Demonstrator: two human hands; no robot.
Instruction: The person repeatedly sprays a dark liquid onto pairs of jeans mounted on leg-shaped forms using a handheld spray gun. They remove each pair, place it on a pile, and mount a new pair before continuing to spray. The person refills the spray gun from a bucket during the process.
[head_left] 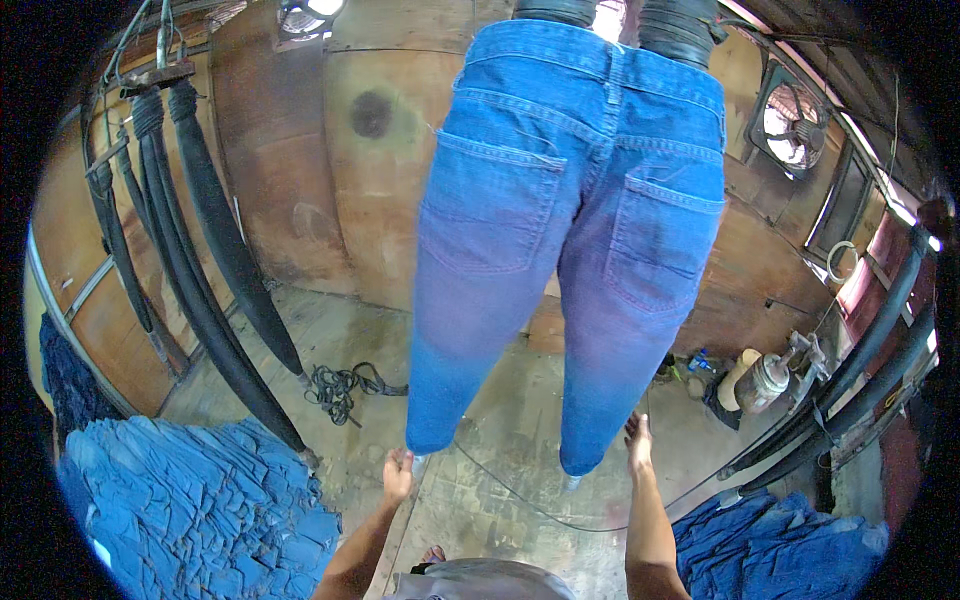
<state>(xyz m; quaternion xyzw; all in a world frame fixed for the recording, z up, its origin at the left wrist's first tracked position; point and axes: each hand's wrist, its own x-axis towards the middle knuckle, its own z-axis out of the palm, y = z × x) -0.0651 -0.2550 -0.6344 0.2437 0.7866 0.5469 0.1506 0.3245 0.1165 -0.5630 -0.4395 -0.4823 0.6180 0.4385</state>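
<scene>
A pair of blue jeans hangs upright in front of me, back pockets facing me, its waist around black hanging tubes. The legs look filled out, and the seat and thighs have a purplish tint. At the hem of the left leg is my left hand, its fingers closed at the edge of the cloth; a pale tip shows just beside it. My right hand is beside the lower right leg, fingers stretched upward and apart, holding nothing I can see.
Long black tubes hang at the left, more black tubes at the right. Piles of blue denim and darker jeans lie on both sides. A cable crosses the floor near a tangled black cord. A spray-gun-like canister stands right.
</scene>
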